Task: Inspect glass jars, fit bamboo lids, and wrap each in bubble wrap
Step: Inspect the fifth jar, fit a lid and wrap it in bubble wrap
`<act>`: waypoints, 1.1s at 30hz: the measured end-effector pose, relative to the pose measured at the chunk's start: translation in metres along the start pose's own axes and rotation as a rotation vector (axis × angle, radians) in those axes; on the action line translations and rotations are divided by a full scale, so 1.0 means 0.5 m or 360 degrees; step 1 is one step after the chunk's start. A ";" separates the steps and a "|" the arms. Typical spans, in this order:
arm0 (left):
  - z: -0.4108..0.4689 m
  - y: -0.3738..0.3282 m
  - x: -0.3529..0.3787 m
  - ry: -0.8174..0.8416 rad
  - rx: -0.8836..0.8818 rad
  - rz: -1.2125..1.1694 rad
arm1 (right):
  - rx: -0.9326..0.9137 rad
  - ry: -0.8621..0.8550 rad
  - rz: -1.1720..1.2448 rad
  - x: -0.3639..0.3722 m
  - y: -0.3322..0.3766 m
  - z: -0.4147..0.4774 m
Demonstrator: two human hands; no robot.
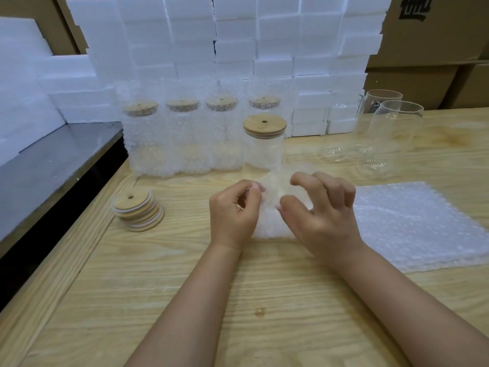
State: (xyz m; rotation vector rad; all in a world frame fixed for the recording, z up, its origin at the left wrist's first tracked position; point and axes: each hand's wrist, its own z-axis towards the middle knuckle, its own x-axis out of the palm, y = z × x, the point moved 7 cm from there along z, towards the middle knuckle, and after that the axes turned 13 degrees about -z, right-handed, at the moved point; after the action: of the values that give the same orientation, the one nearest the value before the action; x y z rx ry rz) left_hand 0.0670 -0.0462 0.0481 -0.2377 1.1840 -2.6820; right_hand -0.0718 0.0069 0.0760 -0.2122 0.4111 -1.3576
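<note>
One soft, light bubble wrap (270, 223) piece: my left fingers (255, 187) pinch its edge, my right fingers (299, 178) curl above, grip unclear; fragile jar (264, 152) at twelve o'clock.

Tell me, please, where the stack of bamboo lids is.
Head view: the stack of bamboo lids sits on the table, left of the left hand, in front of the wrapped jars.

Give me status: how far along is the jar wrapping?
Done: four wrapped jars, lidded, stand in the back row. In hand: a fifth lidded jar stands bare while the left hand and right hand pinch a bubble wrap piece before it. Left: two open jars at right need lids from the lid stack and wrap from the sheet pile.
</note>
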 end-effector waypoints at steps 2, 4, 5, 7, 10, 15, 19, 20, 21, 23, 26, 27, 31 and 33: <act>0.001 -0.004 -0.006 -0.0036 0.0009 0.0092 | -0.0229 -0.0147 -0.0011 -0.016 0.014 0.004; 0.000 -0.007 -0.007 -0.0047 0.0022 0.0198 | -0.0357 -0.0128 -0.0002 -0.018 0.023 -0.001; 0.000 -0.010 -0.005 -0.0042 0.0036 0.0237 | -0.0382 -0.0084 -0.0011 -0.015 0.024 -0.005; 0.000 -0.025 0.000 -0.0004 0.0116 0.0275 | -0.0372 -0.0014 -0.0042 -0.007 0.023 -0.009; -0.003 -0.057 0.012 0.0111 0.0458 0.0484 | -0.0290 -0.0011 -0.0115 -0.006 0.016 -0.003; -0.034 -0.097 0.049 0.0288 0.1063 0.0939 | -0.0216 -0.0017 -0.0203 -0.005 0.004 0.000; -0.035 -0.087 0.050 0.0373 0.1042 0.1153 | -0.0150 0.0054 -0.0151 -0.002 -0.002 0.006; -0.032 -0.084 0.046 0.0397 0.1003 0.1148 | -0.0128 0.0094 -0.0146 0.000 -0.004 0.007; -0.029 -0.081 0.041 0.0410 0.0973 0.1131 | -0.0104 0.0143 -0.0133 0.002 -0.006 0.007; -0.025 -0.077 0.033 0.0394 0.0942 0.1126 | -0.0035 0.0270 -0.0014 0.009 -0.013 0.007; -0.021 -0.069 0.027 0.0355 0.0908 0.1142 | 0.0361 0.0440 0.0504 0.020 -0.038 0.013; -0.020 -0.067 0.027 0.0353 0.0903 0.1137 | 0.0574 0.0462 0.0708 0.027 -0.053 0.019; -0.019 -0.063 0.028 0.0359 0.0879 0.1122 | 0.1113 0.0670 0.0983 0.090 -0.094 0.052; -0.018 -0.061 0.029 0.0366 0.0865 0.1118 | 0.1181 0.0893 0.1148 0.131 -0.089 0.063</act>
State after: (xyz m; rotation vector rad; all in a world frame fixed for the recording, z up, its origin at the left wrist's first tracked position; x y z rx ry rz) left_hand 0.0473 -0.0231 0.0656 0.4880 0.4085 -2.2886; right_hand -0.0892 -0.0691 0.1107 0.8756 0.3649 -0.7503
